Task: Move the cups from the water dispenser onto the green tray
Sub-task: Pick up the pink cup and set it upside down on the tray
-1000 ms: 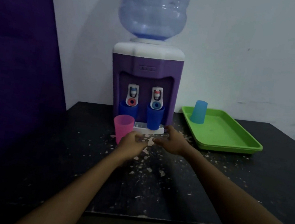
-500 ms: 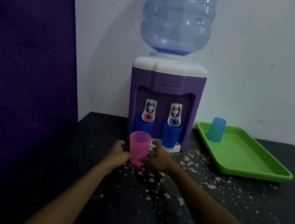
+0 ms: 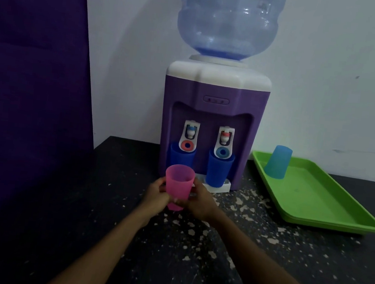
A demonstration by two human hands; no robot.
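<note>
I see no writing I can read on anything here; the small panel on the front of the water dispenser (image 3: 213, 121) is too blurred to make out. Its purple body carries a large blue bottle (image 3: 228, 20) turned neck-down on the white top. Two dark blue cups stand upright on the white drip ledge: the left dark blue cup (image 3: 181, 156) under the tap with the red ring, the right dark blue cup (image 3: 219, 169) under the tap with the blue ring. I cannot tell whether either holds water.

My left hand (image 3: 157, 197) and right hand (image 3: 199, 202) are together, both wrapped around the lower part of the pink cup (image 3: 178, 185), which I hold upright, just in front of the dispenser. It looks empty.

To the right, the green tray (image 3: 329, 206) lies on the speckled black counter (image 3: 215, 251). A light blue cup (image 3: 278, 161) rests mouth-down at its far left corner.
</note>
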